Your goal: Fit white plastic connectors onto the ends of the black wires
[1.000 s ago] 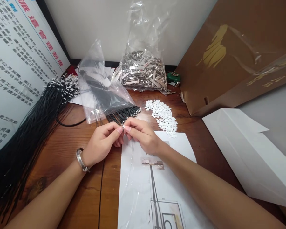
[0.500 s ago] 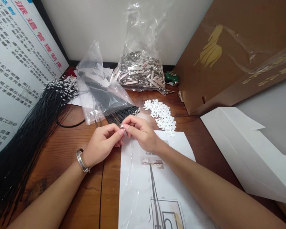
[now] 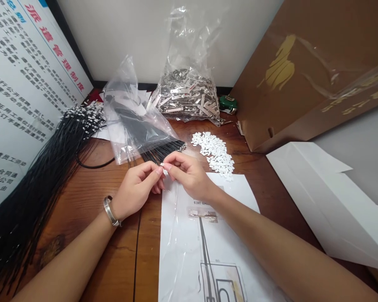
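Note:
My left hand [image 3: 137, 184] and my right hand [image 3: 189, 176] meet fingertip to fingertip, above the top left corner of a printed drawing sheet [image 3: 182, 247]. Between the pinched fingers shows a small white connector housing [image 3: 163, 165], mostly covered by the fingertips. Whether a wire end is in it cannot be made out. Just beyond the hands, a bundle of black wires [image 3: 166, 149] with small metal ends sticks out of a clear plastic bag [image 3: 121, 155]. To the right of that lies a pile of loose white connector housings [image 3: 219, 153].
At the left, a long bundle of black wires [image 3: 44, 180] with white ends hangs toward me. A clear bag of metal strips [image 3: 189, 96] stands against the wall, beside a green tape measure [image 3: 228, 104]. A brown box [image 3: 305, 67] and folded white card [image 3: 311, 188] flank the right.
The fingertips shift slightly around the small white piece, and more of it shows than a second ago. Both hands otherwise stay in place; the view sways a little.

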`<move>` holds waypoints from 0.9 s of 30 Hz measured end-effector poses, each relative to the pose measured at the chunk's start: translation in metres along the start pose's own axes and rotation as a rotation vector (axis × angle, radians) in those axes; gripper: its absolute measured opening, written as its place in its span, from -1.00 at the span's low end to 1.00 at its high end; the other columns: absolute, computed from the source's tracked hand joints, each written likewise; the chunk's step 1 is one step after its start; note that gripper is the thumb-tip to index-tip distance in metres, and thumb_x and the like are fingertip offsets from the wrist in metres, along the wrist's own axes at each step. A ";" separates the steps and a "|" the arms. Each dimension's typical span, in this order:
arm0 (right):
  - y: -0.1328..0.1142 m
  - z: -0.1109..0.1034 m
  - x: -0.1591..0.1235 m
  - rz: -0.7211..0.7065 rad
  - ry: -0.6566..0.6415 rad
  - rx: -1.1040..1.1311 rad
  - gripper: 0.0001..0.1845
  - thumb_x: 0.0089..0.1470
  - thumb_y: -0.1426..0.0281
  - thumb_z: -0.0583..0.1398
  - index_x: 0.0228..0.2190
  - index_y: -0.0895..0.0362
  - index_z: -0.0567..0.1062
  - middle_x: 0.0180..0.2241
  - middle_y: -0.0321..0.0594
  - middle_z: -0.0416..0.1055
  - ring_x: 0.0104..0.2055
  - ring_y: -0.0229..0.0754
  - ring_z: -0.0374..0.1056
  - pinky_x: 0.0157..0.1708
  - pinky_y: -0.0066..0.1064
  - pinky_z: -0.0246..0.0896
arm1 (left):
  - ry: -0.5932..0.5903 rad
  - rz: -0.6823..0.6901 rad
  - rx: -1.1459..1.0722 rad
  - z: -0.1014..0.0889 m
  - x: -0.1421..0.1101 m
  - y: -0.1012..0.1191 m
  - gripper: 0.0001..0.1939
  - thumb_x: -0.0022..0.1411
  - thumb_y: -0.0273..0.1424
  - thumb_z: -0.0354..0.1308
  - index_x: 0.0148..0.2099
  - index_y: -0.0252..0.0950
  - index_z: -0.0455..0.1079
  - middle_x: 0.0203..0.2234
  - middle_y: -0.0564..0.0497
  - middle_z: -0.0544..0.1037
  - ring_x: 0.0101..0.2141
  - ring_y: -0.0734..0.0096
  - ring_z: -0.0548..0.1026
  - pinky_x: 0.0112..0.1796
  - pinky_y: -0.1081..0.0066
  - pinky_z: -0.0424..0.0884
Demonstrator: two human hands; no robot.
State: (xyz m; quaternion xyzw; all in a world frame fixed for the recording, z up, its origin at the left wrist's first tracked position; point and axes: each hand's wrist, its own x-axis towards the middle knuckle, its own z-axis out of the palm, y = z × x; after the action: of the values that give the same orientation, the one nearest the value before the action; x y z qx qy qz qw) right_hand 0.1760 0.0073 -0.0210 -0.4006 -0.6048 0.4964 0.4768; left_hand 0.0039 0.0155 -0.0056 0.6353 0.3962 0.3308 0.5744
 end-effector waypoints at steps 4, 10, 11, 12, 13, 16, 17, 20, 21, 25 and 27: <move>-0.001 0.001 0.000 0.019 0.026 -0.035 -0.80 0.15 0.24 0.18 -0.39 0.12 0.40 -0.54 -0.35 0.29 -0.51 -0.32 0.17 -0.50 -0.40 0.08 | 0.007 -0.005 -0.009 0.000 0.000 0.000 -0.62 0.30 -0.11 0.16 -0.39 -0.33 0.38 -0.57 0.05 0.48 -0.56 0.53 0.42 -0.47 0.51 0.40; 0.000 0.001 0.000 0.037 0.046 -0.049 -0.82 0.14 0.25 0.18 -0.35 0.13 0.41 -0.55 -0.36 0.30 -0.52 -0.31 0.18 -0.49 -0.39 0.09 | 0.005 -0.002 -0.002 0.000 -0.001 0.001 -0.64 0.30 -0.14 0.15 -0.40 -0.33 0.37 -0.58 0.05 0.47 -0.56 0.54 0.42 -0.48 0.52 0.40; 0.000 0.001 0.000 0.036 0.047 -0.047 -0.81 0.13 0.25 0.19 -0.36 0.13 0.40 -0.55 -0.36 0.29 -0.52 -0.31 0.17 -0.49 -0.40 0.08 | 0.007 0.000 -0.004 0.001 -0.001 0.000 -0.65 0.30 -0.15 0.15 -0.39 -0.34 0.37 -0.58 0.06 0.47 -0.56 0.54 0.42 -0.48 0.53 0.40; 0.000 0.001 0.000 0.036 0.048 -0.042 -0.81 0.13 0.25 0.18 -0.37 0.13 0.40 -0.56 -0.37 0.27 -0.52 -0.32 0.16 -0.50 -0.40 0.07 | 0.013 0.000 -0.008 0.001 -0.001 0.000 -0.67 0.31 -0.17 0.15 -0.37 -0.34 0.37 -0.57 0.06 0.47 -0.56 0.55 0.42 -0.48 0.53 0.40; 0.001 0.001 0.000 0.037 0.045 -0.034 -0.81 0.13 0.25 0.18 -0.38 0.12 0.39 -0.57 -0.39 0.26 -0.53 -0.33 0.15 -0.51 -0.41 0.05 | 0.023 -0.003 -0.017 0.001 -0.001 0.000 -0.70 0.31 -0.19 0.15 -0.34 -0.33 0.37 -0.57 0.07 0.47 -0.56 0.55 0.42 -0.49 0.54 0.40; 0.002 0.001 0.000 0.044 0.032 0.002 -0.81 0.13 0.26 0.18 -0.41 0.12 0.37 -0.59 -0.42 0.22 -0.56 -0.34 0.12 -0.54 -0.42 -0.01 | 0.058 -0.012 -0.052 0.002 -0.001 -0.001 -0.79 0.30 -0.25 0.16 -0.22 -0.32 0.34 -0.54 0.09 0.49 -0.57 0.55 0.44 -0.51 0.54 0.40; 0.002 0.000 0.000 0.045 0.030 0.014 -0.82 0.13 0.27 0.18 -0.42 0.12 0.36 -0.60 -0.42 0.22 -0.57 -0.35 0.11 -0.55 -0.42 -0.02 | 0.059 -0.013 -0.055 0.002 -0.001 -0.001 -0.81 0.29 -0.27 0.16 -0.20 -0.31 0.33 -0.53 0.10 0.49 -0.57 0.54 0.44 -0.52 0.54 0.39; 0.001 0.000 0.000 0.050 0.014 0.036 -0.84 0.11 0.32 0.16 -0.46 0.10 0.33 -0.63 -0.44 0.20 -0.59 -0.36 0.08 -0.56 -0.42 -0.04 | 0.017 -0.008 -0.016 0.002 -0.001 0.001 -0.83 0.30 -0.30 0.14 -0.24 -0.33 0.34 -0.52 0.09 0.49 -0.55 0.56 0.43 -0.50 0.55 0.39; 0.001 0.000 0.000 0.050 0.005 0.041 -0.84 0.10 0.33 0.15 -0.47 0.10 0.32 -0.64 -0.45 0.20 -0.60 -0.36 0.07 -0.56 -0.42 -0.04 | -0.002 -0.006 0.007 0.002 -0.001 0.002 -0.82 0.30 -0.30 0.13 -0.26 -0.33 0.35 -0.52 0.08 0.48 -0.55 0.57 0.42 -0.49 0.55 0.39; 0.002 0.000 0.000 0.055 -0.041 0.047 -0.85 0.08 0.34 0.14 -0.49 0.10 0.31 -0.65 -0.44 0.20 -0.59 -0.35 0.09 -0.55 -0.42 -0.03 | -0.052 -0.001 0.072 0.001 -0.001 0.004 -0.80 0.32 -0.30 0.10 -0.30 -0.33 0.36 -0.53 0.08 0.48 -0.54 0.57 0.42 -0.46 0.55 0.38; 0.003 0.000 0.000 0.061 -0.056 0.042 -0.85 0.09 0.34 0.14 -0.49 0.10 0.31 -0.64 -0.44 0.21 -0.58 -0.35 0.08 -0.55 -0.42 -0.05 | -0.053 0.010 0.075 0.001 -0.001 0.003 -0.79 0.32 -0.29 0.10 -0.31 -0.33 0.36 -0.53 0.08 0.49 -0.53 0.56 0.42 -0.46 0.54 0.38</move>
State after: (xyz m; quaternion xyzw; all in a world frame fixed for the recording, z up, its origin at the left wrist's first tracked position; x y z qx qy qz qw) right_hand 0.1764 0.0075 -0.0235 -0.3946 -0.5950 0.5343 0.4525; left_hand 0.0047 0.0144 -0.0030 0.6669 0.3895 0.3017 0.5590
